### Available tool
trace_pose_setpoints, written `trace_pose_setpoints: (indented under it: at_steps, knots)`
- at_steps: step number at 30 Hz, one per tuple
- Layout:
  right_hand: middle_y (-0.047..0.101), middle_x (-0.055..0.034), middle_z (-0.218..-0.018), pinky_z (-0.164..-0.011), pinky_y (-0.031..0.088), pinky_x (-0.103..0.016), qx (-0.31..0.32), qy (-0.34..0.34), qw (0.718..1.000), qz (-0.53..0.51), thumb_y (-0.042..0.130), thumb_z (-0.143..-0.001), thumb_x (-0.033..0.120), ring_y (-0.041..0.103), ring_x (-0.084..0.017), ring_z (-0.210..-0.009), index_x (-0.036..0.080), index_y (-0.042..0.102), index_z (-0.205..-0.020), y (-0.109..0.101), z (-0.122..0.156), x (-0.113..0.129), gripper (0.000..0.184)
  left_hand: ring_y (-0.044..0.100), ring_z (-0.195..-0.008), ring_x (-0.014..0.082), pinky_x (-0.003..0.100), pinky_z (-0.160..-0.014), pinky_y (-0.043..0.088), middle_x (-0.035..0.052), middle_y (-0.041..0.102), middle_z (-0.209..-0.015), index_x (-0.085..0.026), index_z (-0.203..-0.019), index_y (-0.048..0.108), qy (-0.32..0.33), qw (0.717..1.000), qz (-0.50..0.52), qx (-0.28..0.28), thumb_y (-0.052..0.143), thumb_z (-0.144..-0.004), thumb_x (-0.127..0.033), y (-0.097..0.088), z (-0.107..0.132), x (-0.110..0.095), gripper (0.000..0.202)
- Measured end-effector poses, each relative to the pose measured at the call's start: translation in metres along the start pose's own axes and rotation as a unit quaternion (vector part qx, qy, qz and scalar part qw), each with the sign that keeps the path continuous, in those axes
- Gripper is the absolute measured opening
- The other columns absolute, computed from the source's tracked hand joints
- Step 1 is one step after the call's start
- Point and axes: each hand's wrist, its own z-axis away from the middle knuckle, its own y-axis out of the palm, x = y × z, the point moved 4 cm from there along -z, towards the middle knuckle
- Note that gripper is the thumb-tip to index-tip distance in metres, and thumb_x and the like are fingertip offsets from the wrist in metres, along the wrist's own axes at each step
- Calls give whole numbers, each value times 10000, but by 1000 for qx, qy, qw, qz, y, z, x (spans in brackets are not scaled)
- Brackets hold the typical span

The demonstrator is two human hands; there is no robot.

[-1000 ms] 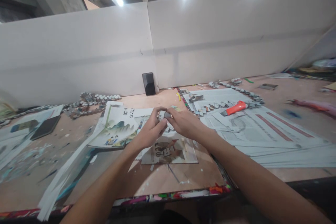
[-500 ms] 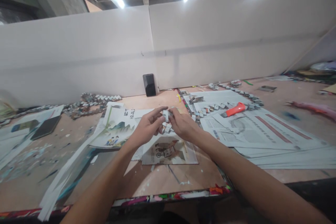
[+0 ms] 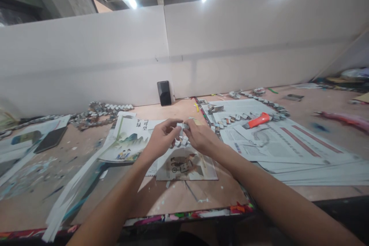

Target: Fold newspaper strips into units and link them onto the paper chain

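Observation:
My left hand (image 3: 162,135) and my right hand (image 3: 200,135) meet over the middle of the table. Between their fingertips is a small folded paper strip (image 3: 181,126), pinched from both sides. A folded paper chain (image 3: 182,142) of zigzag links hangs just under the fingers; where it joins the pinched strip is partly hidden. Beneath the hands lies a printed page (image 3: 187,167) with a picture of a cart. To the left, another printed sheet (image 3: 131,144) shows green hills and two small figures.
A dark phone (image 3: 164,93) leans on the white partition (image 3: 115,57). An orange utility knife (image 3: 258,120) rests on newspapers (image 3: 276,146) at the right, by another paper chain (image 3: 239,117). Long paper strips (image 3: 72,188) overhang the front edge at left. More chain (image 3: 95,117) is heaped behind.
The fingers of both hands have shifted slightly around the paper strip, and the piece between the fingertips has turned. Both arms stay nearly in place.

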Motion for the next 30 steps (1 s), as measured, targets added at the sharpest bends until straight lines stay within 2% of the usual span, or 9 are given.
trace_pose_setpoints:
  at_steps: [5,9,14,17,20,22,24,27,30]
  knots:
    - [674,-112,-737,-516,289,-273,21,-1,999,32,268,-974,365,624,-246,-637,141,451,-1070,-1,-2,3,304,577,-510,125,234,-505,451,34,655,-668,-150,-970,683,-6,998,-9,-64,643,-773,-350,-4,-3,8,284]
    - [668,-85,-736,-514,276,-262,14,-16,1000,21,306,-969,367,622,-226,-650,166,487,-1034,-6,-1,3,279,630,-694,154,264,-663,490,58,684,-781,-141,-1010,668,-43,997,51,-30,673,-755,-320,-4,-4,15,311]
    - [620,-35,-791,-586,352,-252,-72,30,981,-180,350,-948,411,569,-173,-688,199,498,-990,-14,-4,-8,262,652,-781,173,320,-762,509,71,697,-818,-137,-859,619,-28,992,113,-48,673,-759,-299,-5,-6,15,198]
    - [484,17,-648,-541,360,-249,-79,120,919,-368,282,-950,387,471,-134,-557,210,472,-855,-11,-9,-20,277,666,-832,194,351,-778,524,85,712,-855,-147,-836,587,16,991,117,-67,662,-770,-284,-4,-6,12,169]
    - [331,70,-583,-463,315,-233,6,167,803,-572,333,-912,312,348,-102,-452,219,420,-879,-3,-12,-21,131,668,-860,196,336,-794,522,89,718,-887,-153,-833,608,57,991,80,-88,661,-771,-256,-5,-5,11,131]
    - [354,65,-623,-485,338,-232,41,155,731,-663,424,-853,235,379,-91,-487,210,426,-926,-3,-13,-18,78,670,-864,192,321,-797,519,85,719,-911,-159,-847,637,77,990,37,-108,652,-780,-246,-6,-4,10,111]
    - [428,41,-682,-542,377,-238,47,135,695,-704,505,-784,170,446,-91,-561,192,458,-979,-4,-12,-15,201,671,-860,188,314,-793,524,78,720,-926,-168,-856,665,91,989,-13,-119,640,-791,-247,-8,-3,9,105]
    - [507,18,-704,-591,406,-249,42,115,708,-695,583,-752,187,502,-104,-621,179,512,-999,-5,-11,-14,257,671,-882,192,322,-816,531,71,720,-959,-178,-841,698,110,984,-72,-119,649,-781,-235,-9,-3,7,97]
    - [562,-6,-668,-589,417,-260,37,100,780,-617,584,-804,314,517,-112,-595,161,568,-869,-9,-11,-14,167,668,-906,197,335,-856,526,60,723,-959,-190,-820,719,138,974,-116,-134,671,-760,-220,-10,-3,5,83]
